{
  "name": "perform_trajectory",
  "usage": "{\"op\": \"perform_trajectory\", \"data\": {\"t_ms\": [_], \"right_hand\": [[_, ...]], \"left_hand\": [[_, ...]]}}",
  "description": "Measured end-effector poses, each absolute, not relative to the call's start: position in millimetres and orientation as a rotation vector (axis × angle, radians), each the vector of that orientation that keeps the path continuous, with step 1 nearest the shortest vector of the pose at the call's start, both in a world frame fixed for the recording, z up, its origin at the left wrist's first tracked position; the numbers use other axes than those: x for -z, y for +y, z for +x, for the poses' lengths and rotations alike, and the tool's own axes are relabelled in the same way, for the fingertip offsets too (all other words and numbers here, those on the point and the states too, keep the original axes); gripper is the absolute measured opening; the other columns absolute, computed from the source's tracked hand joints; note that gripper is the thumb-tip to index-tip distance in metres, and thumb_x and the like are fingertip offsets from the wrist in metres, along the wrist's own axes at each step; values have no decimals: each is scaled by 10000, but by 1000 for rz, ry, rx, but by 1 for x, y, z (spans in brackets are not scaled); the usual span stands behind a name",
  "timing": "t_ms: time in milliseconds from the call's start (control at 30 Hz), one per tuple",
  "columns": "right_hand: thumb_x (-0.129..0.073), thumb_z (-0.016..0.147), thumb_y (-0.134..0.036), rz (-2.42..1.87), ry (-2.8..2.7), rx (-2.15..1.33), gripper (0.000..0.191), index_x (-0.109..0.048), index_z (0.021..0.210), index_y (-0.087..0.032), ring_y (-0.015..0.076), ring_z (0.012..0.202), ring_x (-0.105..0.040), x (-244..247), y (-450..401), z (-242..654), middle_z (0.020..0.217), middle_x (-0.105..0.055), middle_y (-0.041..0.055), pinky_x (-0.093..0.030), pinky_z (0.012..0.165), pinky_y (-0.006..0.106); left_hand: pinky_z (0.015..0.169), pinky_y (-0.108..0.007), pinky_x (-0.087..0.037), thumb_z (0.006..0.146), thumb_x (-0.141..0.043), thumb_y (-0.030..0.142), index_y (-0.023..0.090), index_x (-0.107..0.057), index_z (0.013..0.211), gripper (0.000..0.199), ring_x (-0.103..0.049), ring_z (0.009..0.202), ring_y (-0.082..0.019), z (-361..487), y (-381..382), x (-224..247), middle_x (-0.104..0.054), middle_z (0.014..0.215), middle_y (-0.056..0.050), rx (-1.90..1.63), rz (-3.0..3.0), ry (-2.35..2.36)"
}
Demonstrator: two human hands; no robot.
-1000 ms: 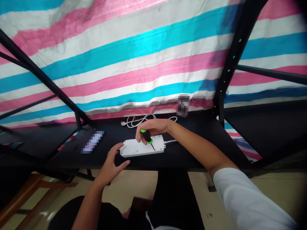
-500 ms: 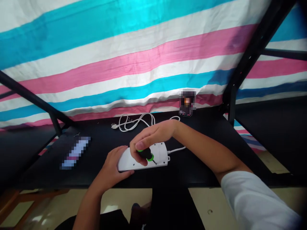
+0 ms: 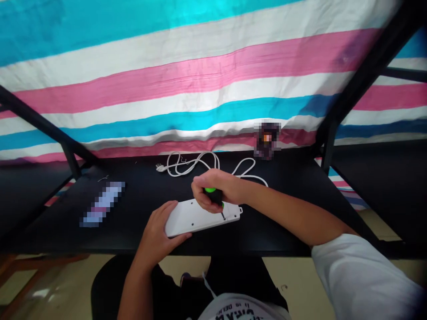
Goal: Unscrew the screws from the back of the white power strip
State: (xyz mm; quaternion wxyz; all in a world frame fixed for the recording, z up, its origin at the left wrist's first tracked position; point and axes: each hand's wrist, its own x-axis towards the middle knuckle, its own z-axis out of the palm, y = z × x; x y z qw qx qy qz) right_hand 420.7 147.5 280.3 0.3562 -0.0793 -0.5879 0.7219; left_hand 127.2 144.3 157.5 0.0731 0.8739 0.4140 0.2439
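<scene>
A: What is being held by the right hand (image 3: 216,192)?

B: A screwdriver (image 3: 215,201) with a black and green handle is being gripped in a closed fist, and its tip is being pressed down onto the back of the white power strip (image 3: 200,217), near the strip's right end.

A: And where is the power strip being kept?

B: It is lying face down near the front edge of the black table (image 3: 287,195), just in front of the person. Its left end is being clasped by the left hand (image 3: 156,233), fingers curled over the top and thumb tucked along the near edge.

A: What else is being shown on the table?

B: A white cable (image 3: 196,163) is lying coiled behind the strip, towards the striped tarpaulin (image 3: 187,75). Two blurred objects are also being seen, one well to the left (image 3: 102,203) and one at the back right (image 3: 267,138).
</scene>
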Motion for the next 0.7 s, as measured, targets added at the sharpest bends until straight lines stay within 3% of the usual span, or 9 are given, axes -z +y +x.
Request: {"op": "perform_trajectory", "data": {"t_ms": [167,367,567,700], "right_hand": [[-512,1040,-543,-242,-1498,-1892,586,-542,589,-170,66,330,-350,-278,146,425,419,-422,-58,-289,352,198],[-579,997,-528,-355,-1480,-1734,624,-506,484,-181,60,296,-332,-275,142,421,364,-391,-49,-255,334,197],[-566,1011,-587,-513,-1501,-1525,665,-527,483,-185,55,308,-348,-274,135,414,378,-416,-39,-237,339,203],[-576,957,-708,-504,-1507,-1616,688,-475,498,-206,55,321,-321,-281,137,420,387,-378,-53,-249,343,210]], "left_hand": [[1168,-577,-471,796,-816,662,252,-478,1532,908,-547,1385,-386,131,140,-161,-552,1523,-159,-744,2555,1257],[1179,-582,-450,773,-830,677,249,-489,1518,924,-541,1389,-385,134,137,-162,-561,1527,-155,-737,2521,1270],[1182,-570,-442,777,-839,655,248,-491,1518,914,-540,1395,-385,135,135,-163,-563,1533,-155,-768,2520,1287],[1183,-560,-443,763,-858,639,243,-513,1505,909,-546,1393,-381,135,135,-163,-575,1525,-155,-791,2493,1272]]}}
